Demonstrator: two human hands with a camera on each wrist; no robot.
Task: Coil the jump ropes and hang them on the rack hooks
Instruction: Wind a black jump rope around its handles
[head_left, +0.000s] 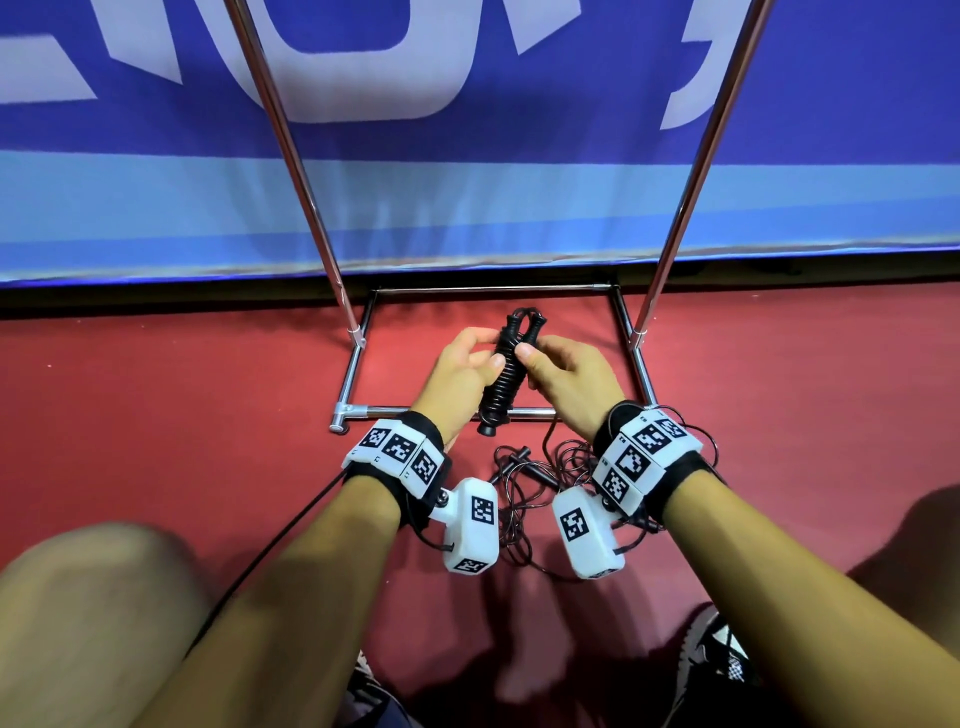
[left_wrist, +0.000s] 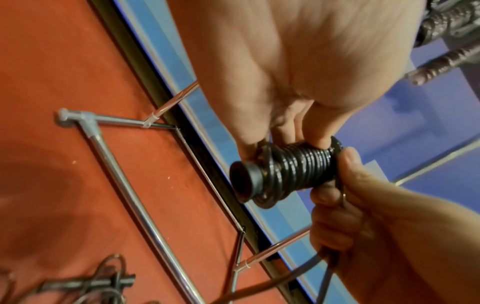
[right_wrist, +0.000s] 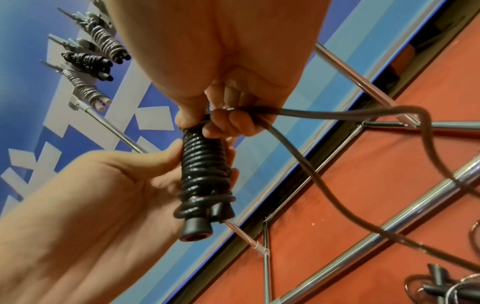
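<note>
A large blue banner with pale lettering (head_left: 467, 156) is stretched across the back of the scene, above a red floor (head_left: 182, 415). A chrome tubular rack (head_left: 291, 145) is stood on that floor in front of the banner, its two uprights rising from a rectangular base frame. In the right wrist view, three already coiled jump ropes (right_wrist: 101, 41) are seen hanging side by side high on the rack, well apart from the hands.

A black jump rope wound in tight turns around its paired handles (head_left: 506, 371) is held in the air above the base frame, between both hands. The left hand (head_left: 462, 374) is wrapped around the coiled bundle from the left, with fingers and thumb curled on the turns. The right hand (head_left: 566, 371) is closed on the upper part of the bundle, and the free length of thin black cord (right_wrist: 337, 115) is pinched between its curled fingers; from there the cord is led down to the floor.

A loose tangle of uncoiled black jump ropes with short handles (head_left: 524, 478) is left lying on the floor just in front of the base frame, beneath the wrists.
</note>
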